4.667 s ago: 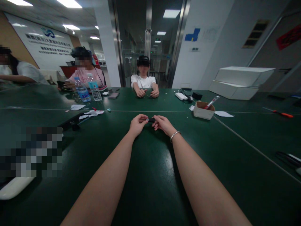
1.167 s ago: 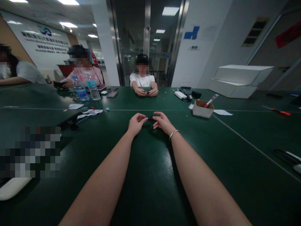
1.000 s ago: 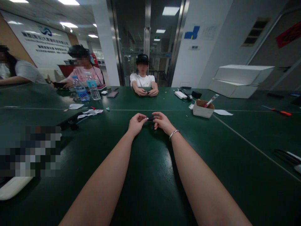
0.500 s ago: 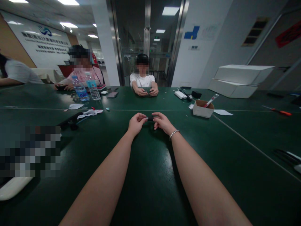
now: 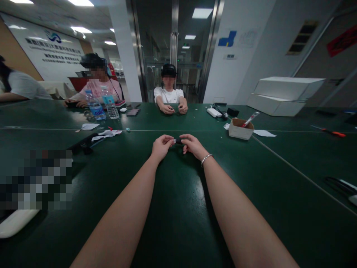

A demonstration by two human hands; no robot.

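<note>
Between my two hands is a small dark cylinder with a silvery band (image 5: 177, 141), held level just above the green table (image 5: 178, 208). My left hand (image 5: 162, 146) pinches its left, silvery end between thumb and fingertips. At the black right end, my right hand (image 5: 193, 145) grips with thumb and forefinger, its other fingers curled below. A silver bangle (image 5: 206, 160) circles my right wrist. The cylinder is too small, and too covered by fingers, to tell its exact kind.
Ahead sits a person in white (image 5: 169, 95); another in pink (image 5: 96, 87) sits left behind two water bottles (image 5: 111, 106). An open small box (image 5: 241, 130), a white adapter (image 5: 214, 112), paper scraps (image 5: 107, 134), a screwdriver (image 5: 336, 133) and white boxes (image 5: 288, 89) lie around.
My hands stay in nearly the same place, a hair lower. The silvery band on the small cylinder shows a little more clearly between my fingers.
</note>
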